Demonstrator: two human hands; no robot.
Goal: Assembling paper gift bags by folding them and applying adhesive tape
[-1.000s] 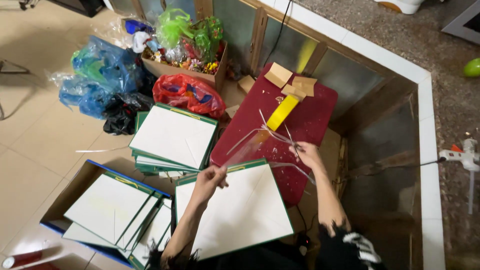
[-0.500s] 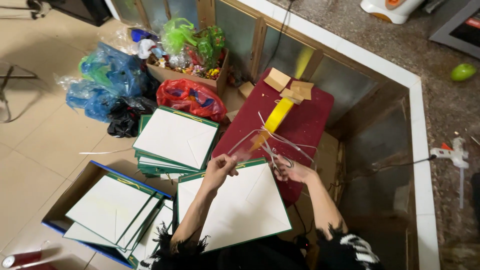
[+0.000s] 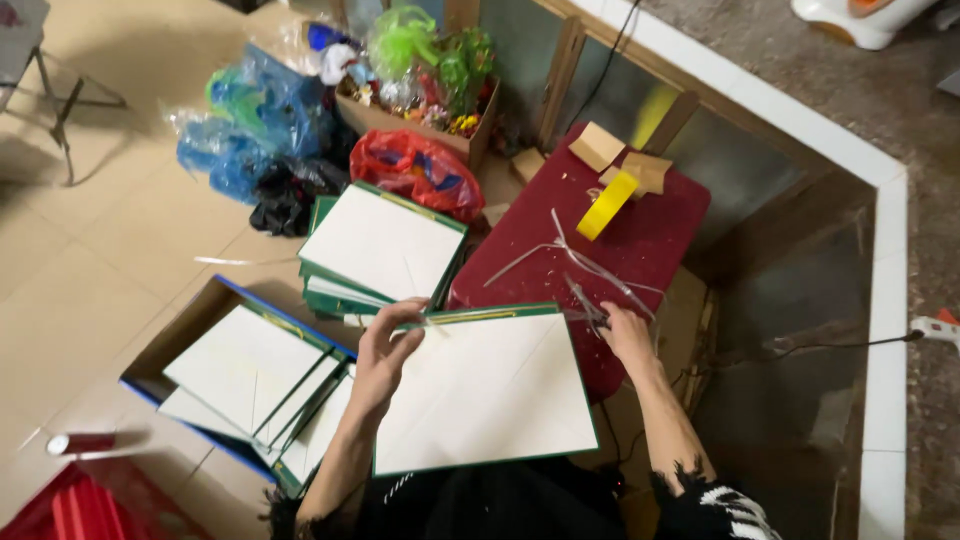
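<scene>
We saw the white, green-edged board [image 3: 490,390] lying flat in front of us, its far edge against the dark red surface [image 3: 640,235]. Our left hand [image 3: 385,350] had slid down from the board's far edge onto its left side, fingers curled over the corner. Our right hand [image 3: 625,335] had dropped lower, to the board's far right corner, fingers together around scissors [image 3: 585,300] beside the clear plastic strips [image 3: 570,255]. The yellow tape roll [image 3: 607,203] and the stack of boards [image 3: 380,245] had not shifted.
</scene>
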